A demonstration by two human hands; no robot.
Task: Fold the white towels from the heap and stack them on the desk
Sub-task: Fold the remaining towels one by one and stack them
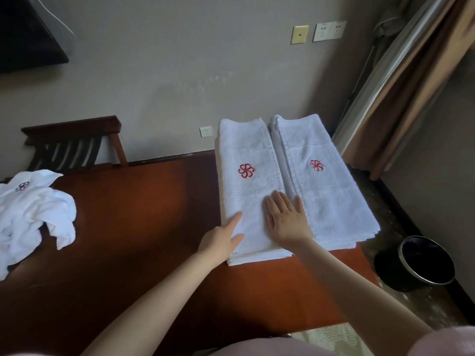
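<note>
Two stacks of folded white towels with red flower emblems lie side by side at the right end of the dark red desk (144,227). On the left stack (244,150) my right hand (285,217) presses flat with straight fingers near its front. My left hand (223,237) touches that stack's left front edge, fingers straight and thumb on top. The right stack (331,199) lies untouched and overhangs the desk's right end. A rumpled heap of white towels (33,214) sits at the desk's left edge.
A dark wooden chair (74,142) stands behind the desk against the wall. A black round bin (424,260) sits on the floor to the right. A brown curtain (401,80) hangs at the right. A dark screen (25,34) is mounted at the upper left.
</note>
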